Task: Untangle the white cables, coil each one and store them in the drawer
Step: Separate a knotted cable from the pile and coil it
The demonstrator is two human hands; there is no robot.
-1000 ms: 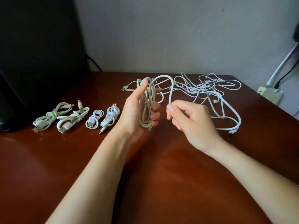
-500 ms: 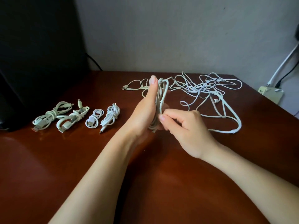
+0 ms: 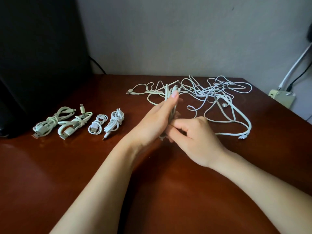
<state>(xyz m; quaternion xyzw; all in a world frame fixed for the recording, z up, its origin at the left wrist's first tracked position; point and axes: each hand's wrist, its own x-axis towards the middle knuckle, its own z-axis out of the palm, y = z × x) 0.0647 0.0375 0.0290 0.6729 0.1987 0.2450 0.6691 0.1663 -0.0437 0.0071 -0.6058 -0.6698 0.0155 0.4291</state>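
My left hand [image 3: 154,120] stands upright above the middle of the brown table [image 3: 84,166], closed around a half-wound white cable coil [image 3: 170,92] whose loops stick out above my thumb. My right hand [image 3: 194,137] pinches the same cable at the coil's lower end, right against the left palm. Behind and to the right lies a tangle of white cables [image 3: 217,97], spread loosely over the table, with one thick cable [image 3: 243,120] looping toward the front. No drawer is in view.
Several finished coiled cables [image 3: 79,122] lie in a row at the left. A large black object [image 3: 37,56] stands at the back left. A white power strip [image 3: 282,97] sits off the table's right rear corner, by the wall.
My right hand has brought the loose loop of cable from the right down against the left hand's coil. The free loop above the hands is gone, and both hands have dropped slightly.
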